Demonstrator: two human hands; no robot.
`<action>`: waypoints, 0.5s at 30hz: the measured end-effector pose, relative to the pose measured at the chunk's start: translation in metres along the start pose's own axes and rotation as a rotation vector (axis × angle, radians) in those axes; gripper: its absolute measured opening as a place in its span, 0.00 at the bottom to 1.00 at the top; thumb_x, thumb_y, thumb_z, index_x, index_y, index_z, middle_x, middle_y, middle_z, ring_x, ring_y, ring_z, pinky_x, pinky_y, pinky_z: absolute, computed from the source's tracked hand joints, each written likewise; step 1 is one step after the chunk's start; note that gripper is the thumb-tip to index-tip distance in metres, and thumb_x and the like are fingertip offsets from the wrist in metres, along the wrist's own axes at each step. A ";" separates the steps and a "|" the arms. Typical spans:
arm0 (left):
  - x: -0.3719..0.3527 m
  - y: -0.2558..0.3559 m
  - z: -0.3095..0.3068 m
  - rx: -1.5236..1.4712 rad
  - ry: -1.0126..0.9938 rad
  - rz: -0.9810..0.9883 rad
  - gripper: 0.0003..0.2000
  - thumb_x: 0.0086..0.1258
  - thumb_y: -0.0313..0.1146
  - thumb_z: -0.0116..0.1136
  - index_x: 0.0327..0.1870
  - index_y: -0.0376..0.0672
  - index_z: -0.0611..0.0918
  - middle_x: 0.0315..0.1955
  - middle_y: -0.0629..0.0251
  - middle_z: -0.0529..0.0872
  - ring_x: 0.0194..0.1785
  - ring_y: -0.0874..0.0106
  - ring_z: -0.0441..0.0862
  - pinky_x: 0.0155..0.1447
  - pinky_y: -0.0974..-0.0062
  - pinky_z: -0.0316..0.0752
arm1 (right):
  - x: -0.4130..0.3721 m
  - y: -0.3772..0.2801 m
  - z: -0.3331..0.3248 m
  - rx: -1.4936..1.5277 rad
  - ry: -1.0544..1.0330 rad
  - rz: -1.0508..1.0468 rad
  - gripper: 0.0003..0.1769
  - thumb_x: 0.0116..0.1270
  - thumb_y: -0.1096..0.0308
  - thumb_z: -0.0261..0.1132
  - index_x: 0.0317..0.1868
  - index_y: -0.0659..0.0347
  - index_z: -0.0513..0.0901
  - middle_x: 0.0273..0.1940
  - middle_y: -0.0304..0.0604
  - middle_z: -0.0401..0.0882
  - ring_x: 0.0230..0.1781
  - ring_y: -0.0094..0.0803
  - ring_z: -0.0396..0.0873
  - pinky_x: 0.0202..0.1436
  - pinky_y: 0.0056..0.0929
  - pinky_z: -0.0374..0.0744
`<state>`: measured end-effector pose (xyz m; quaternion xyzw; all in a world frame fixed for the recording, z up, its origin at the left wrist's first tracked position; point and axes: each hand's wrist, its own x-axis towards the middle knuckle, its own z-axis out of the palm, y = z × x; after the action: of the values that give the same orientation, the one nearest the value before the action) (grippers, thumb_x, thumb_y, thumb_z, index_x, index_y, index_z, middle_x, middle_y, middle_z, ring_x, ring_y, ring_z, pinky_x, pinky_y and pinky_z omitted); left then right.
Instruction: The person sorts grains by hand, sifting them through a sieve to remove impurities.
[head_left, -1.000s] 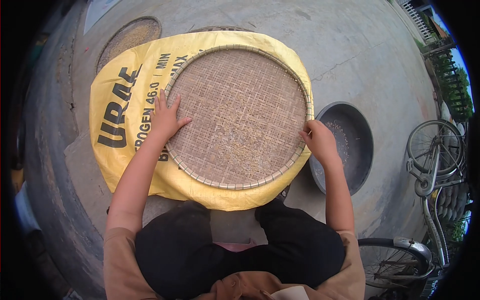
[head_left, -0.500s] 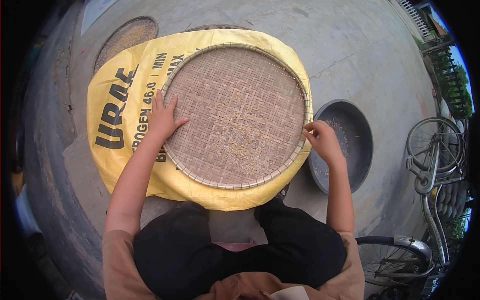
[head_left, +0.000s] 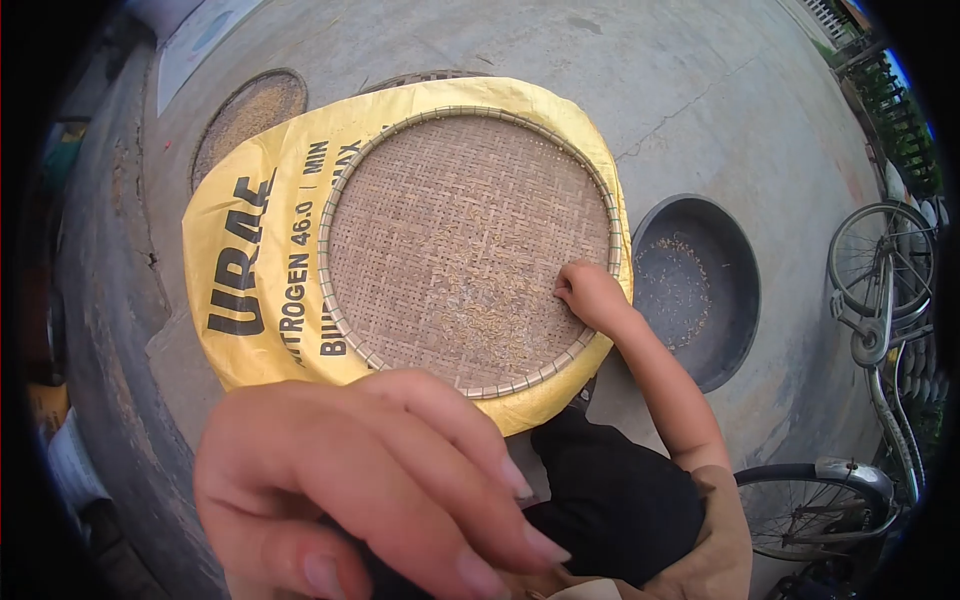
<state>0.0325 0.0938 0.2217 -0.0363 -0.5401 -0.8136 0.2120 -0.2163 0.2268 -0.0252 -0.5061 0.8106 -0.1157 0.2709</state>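
Note:
A round woven bamboo tray (head_left: 440, 200) with a thin scatter of rice grains lies on a yellow printed sack (head_left: 260, 270) spread on the concrete. My right hand (head_left: 590, 297) rests inside the tray near its right rim, fingers curled on the grains; whether it grips any I cannot tell. My left hand (head_left: 370, 480) is raised close to the camera, large and blurred, fingers loosely bent and holding nothing.
A dark round basin (head_left: 700, 290) with some grains sits right of the tray. A second flat tray of grain (head_left: 245, 120) lies at the far left. A bicycle (head_left: 880, 330) stands at the right edge. My black-clad knees (head_left: 620, 490) are below.
My left hand has left the tray's left rim and come up toward the camera. My right hand has moved from the right rim inward onto the tray's surface.

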 end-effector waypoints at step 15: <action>0.011 -0.004 0.093 -0.504 0.769 0.336 0.05 0.71 0.42 0.48 0.41 0.61 0.78 0.24 0.78 0.76 0.27 0.66 0.69 0.27 0.75 0.70 | -0.014 0.006 -0.014 0.063 0.207 0.001 0.06 0.58 0.69 0.65 0.32 0.62 0.78 0.35 0.47 0.77 0.36 0.46 0.78 0.40 0.39 0.76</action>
<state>0.0045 0.1753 0.2598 0.1299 -0.1956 -0.8280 0.5092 -0.2238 0.2410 -0.0115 -0.4821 0.8306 -0.1927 0.2016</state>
